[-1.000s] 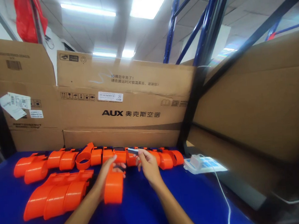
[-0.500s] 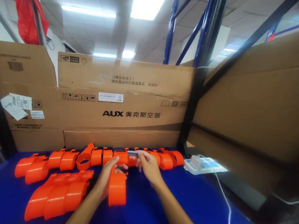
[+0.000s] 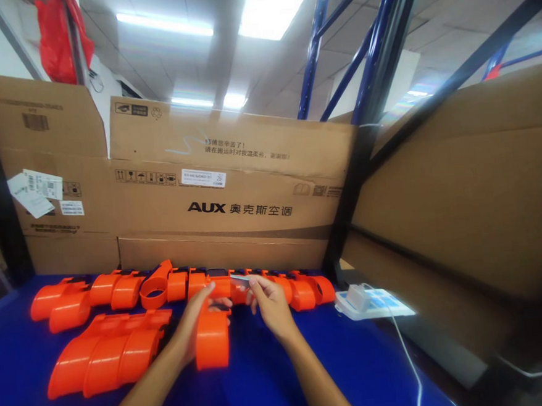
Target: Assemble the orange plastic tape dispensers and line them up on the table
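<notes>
My left hand (image 3: 196,316) is closed around an orange plastic ring-shaped part (image 3: 212,342), whose round band hangs down below the fingers. Thumb and fingers of my right hand (image 3: 269,299) pinch a thin, flat, greyish blade-like piece (image 3: 240,280) that points left toward the upper end of the orange part. Whether its tip touches the part, I cannot tell. Right behind both hands runs a row of similar orange parts (image 3: 178,285), several with dark pieces at their tops. Nearer, left of my left forearm, a group of orange parts (image 3: 101,363) lies side by side.
Blue covering (image 3: 275,388) spreads over the table. At the right stands a white power strip (image 3: 375,303) with a plugged-in adapter and a white cable (image 3: 409,360) running forward. A cardboard wall (image 3: 237,187) closes off the back, beside a dark rack post (image 3: 346,222).
The blade-like piece in my right hand has tilted, its left end now higher than its right. My left hand keeps its hold on the orange part. The view has shifted slightly.
</notes>
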Tool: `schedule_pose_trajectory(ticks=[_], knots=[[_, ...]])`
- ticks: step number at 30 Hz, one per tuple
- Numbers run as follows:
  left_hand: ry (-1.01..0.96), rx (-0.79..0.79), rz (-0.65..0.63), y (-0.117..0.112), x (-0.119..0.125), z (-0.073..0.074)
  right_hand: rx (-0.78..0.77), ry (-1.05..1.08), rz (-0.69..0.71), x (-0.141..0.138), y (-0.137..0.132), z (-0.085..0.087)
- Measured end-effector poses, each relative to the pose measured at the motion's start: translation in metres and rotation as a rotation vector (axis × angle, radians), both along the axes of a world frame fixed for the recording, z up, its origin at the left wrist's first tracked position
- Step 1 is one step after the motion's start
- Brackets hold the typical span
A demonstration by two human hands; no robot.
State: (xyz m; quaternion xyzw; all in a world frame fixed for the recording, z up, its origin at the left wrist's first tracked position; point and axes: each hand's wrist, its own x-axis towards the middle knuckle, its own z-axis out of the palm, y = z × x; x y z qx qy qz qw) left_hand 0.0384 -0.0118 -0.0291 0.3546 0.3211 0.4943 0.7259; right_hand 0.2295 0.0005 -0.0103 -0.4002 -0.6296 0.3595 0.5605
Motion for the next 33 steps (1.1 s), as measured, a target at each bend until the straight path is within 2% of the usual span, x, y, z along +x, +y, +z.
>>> schedule_pose_trajectory(ticks=[4, 10, 22, 28, 33], knots=[[0.025, -0.010, 0.018, -0.001, 0.000, 0.006, 0.009, 0.000, 0.014, 0.000, 0.001, 0.000], [0.039, 0.065, 0.030, -0.013, 0.006, 0.021, 0.000, 0.044, -0.040, 0.002, 0.003, 0.000], [0.030, 0.098, 0.044, -0.017, 0.009, 0.022, 0.013, 0.053, -0.090, 0.001, 0.002, -0.002], [0.039, 0.136, 0.064, -0.014, 0.010, 0.014, 0.015, -0.045, 0.026, -0.002, -0.002, 0.000], [0.068, 0.214, 0.037, -0.005, 0.013, -0.001, 0.037, -0.131, 0.004, -0.008, -0.005, -0.008]])
